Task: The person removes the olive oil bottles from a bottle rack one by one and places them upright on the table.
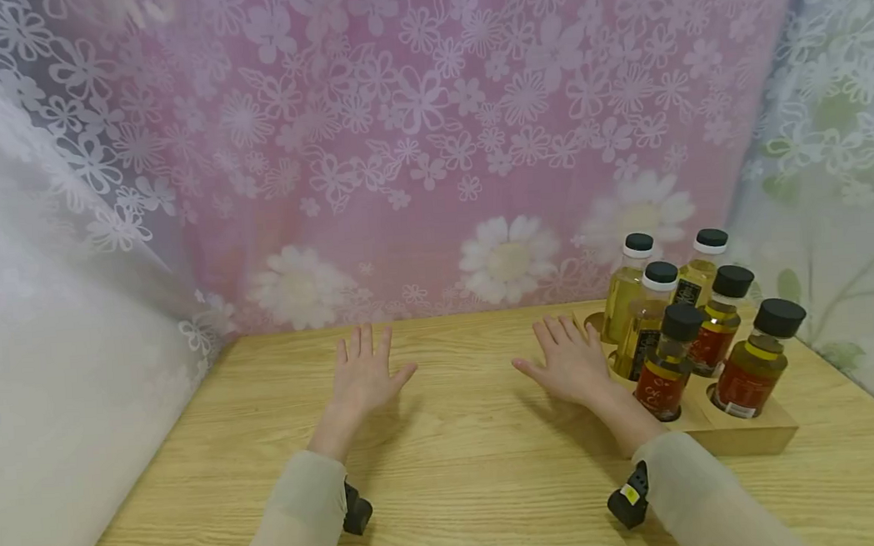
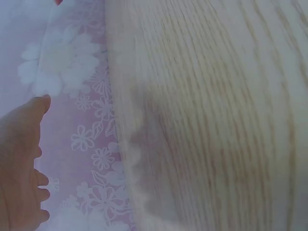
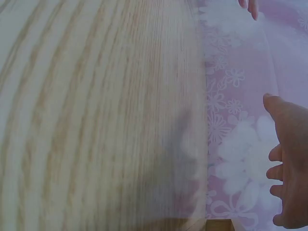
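Bottles (image 1: 712, 346) stand in rack (image 1: 744, 441) beside right hand (image 1: 572, 363); it and left hand (image 1: 364, 381) are spread, gripping nothing. Risk: rightward forearm (image 1: 630, 420) sweep could tip one.

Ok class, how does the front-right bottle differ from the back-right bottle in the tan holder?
The front-right bottle has a red label; the back-right bottle has a dark one. The front-right bottle's cap is all black, while the back-right bottle's dark cap has a white collar beneath. Both stand upright in the tan holder.
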`<action>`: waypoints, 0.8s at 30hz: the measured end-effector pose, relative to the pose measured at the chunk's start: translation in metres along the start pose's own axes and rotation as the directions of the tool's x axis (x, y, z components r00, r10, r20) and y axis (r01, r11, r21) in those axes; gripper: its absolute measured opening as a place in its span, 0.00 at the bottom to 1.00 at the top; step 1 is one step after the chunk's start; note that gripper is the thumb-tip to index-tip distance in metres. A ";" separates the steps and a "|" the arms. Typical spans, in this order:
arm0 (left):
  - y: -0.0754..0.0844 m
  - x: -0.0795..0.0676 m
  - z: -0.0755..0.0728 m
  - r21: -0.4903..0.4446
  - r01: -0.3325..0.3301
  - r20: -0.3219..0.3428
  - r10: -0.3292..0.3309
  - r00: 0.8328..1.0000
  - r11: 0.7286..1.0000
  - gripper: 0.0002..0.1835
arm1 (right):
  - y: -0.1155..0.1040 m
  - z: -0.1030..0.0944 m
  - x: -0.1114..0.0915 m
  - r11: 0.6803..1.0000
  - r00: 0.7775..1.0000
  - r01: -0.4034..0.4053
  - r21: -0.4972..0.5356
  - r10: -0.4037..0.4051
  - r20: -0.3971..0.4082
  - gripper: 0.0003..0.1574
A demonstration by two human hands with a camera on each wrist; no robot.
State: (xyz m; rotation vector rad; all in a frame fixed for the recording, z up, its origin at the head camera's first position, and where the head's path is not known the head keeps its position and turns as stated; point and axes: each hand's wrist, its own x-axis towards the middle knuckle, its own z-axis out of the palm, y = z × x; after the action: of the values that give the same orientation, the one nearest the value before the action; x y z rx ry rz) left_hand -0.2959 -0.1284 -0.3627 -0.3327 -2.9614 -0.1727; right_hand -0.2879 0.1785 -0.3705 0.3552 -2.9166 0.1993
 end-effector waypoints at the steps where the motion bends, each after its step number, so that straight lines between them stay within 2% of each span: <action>1: 0.000 0.000 0.000 0.004 -0.001 0.004 0.001 1.000 1.000 0.43 | 0.000 -0.001 0.000 1.000 1.000 -0.002 0.000 0.002 0.002 0.52; 7: 0.001 0.002 -0.005 -0.043 -0.008 0.035 0.009 0.999 0.999 0.44 | 0.001 -0.013 -0.003 1.000 1.000 0.009 0.006 -0.009 -0.007 0.52; 12: 0.007 0.002 -0.014 -0.114 -0.004 0.047 0.010 0.999 0.994 0.46 | 0.001 -0.031 -0.003 0.999 1.000 0.027 0.039 -0.026 -0.014 0.50; 17: 0.017 0.001 -0.021 -0.241 -0.008 0.017 0.013 1.000 0.970 0.45 | 0.002 -0.053 -0.003 0.983 1.000 0.012 0.182 -0.012 0.001 0.49; 21: 0.029 -0.001 -0.025 -0.350 -0.004 0.011 0.009 1.000 0.937 0.44 | 0.002 -0.072 -0.004 0.942 1.000 0.009 0.336 -0.014 0.012 0.47; 24: 0.039 -0.002 -0.026 -0.412 -0.013 0.004 0.016 1.000 0.911 0.42 | 0.003 -0.088 -0.007 0.914 1.000 0.015 0.406 -0.023 0.014 0.45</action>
State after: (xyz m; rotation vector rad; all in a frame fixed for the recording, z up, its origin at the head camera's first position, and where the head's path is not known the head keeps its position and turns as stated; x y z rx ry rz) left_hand -0.2809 -0.0944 -0.3337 -0.4033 -2.9056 -0.8036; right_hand -0.2668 0.1965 -0.2868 0.4472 -2.8704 0.8105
